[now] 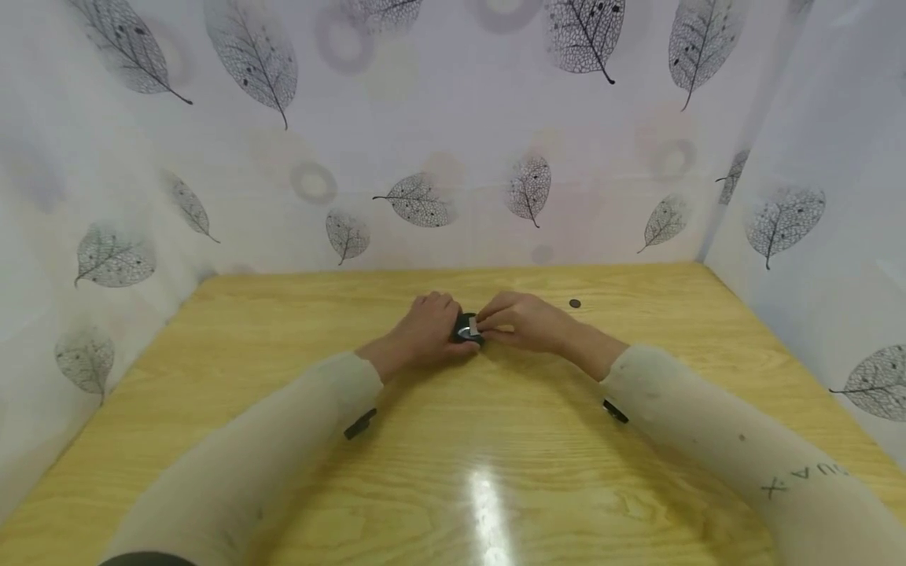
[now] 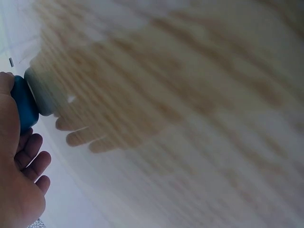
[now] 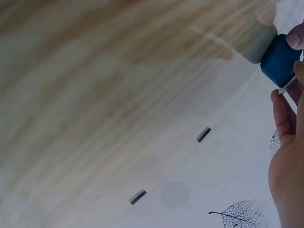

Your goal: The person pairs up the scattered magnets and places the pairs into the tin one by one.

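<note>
At the middle of the table, my left hand (image 1: 427, 326) grips a small rounded object (image 1: 463, 321), dark with a silvery patch on top. The wrist views show its side as smooth blue-teal (image 3: 279, 61), standing on the tabletop. Fingers of the left hand curl along its far side, the thumb along the near side. From the right, my right hand (image 1: 527, 322) pinches a small pale flat piece (image 1: 473, 325) against the object's top edge. In the right wrist view, a thin light edge of that piece (image 3: 286, 86) shows between the fingertips.
A small dark disc (image 1: 575, 303) lies on the wooden table (image 1: 425, 440) beyond the right hand. Two such discs, one nearer (image 3: 137, 197) and one farther (image 3: 204, 134), appear in the right wrist view. A leaf-printed curtain (image 1: 453, 141) encloses the back and sides.
</note>
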The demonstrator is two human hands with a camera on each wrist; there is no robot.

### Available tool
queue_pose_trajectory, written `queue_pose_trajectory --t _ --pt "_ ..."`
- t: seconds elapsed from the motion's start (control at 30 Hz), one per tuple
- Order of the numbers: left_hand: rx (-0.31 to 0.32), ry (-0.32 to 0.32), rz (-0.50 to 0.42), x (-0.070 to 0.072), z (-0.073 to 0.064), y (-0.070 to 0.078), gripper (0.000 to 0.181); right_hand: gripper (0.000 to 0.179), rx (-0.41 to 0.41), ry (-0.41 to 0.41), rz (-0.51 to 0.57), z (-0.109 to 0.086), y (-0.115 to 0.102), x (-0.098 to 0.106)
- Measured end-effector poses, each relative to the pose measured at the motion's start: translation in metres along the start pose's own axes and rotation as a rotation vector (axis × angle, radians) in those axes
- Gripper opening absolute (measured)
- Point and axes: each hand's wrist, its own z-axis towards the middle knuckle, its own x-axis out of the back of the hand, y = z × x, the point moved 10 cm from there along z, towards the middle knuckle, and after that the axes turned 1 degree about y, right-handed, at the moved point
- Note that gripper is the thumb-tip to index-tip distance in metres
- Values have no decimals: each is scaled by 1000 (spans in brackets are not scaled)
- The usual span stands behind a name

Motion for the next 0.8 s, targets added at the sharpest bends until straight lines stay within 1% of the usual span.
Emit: queue_pose_trajectory --t 0.17,0.27,0.43,0.63,0.8 --pt "-10 -5 -17 -2 1 1 65 14 29 -3 11 1 -2 -2" --pt "-13 -6 -13 -3 2 1 65 15 23 -15 3 1 -1 -4" --pt "-7 -1 11 0 2 0 65 16 -16 -43 -14 3 1 -6" --pt "-7 -20 12 -4 2 0 65 17 -57 -80 -10 3 2 -10" --pt "-11 -5 10 -4 1 0 63 19 -92 -130 -21 0 5 -15"
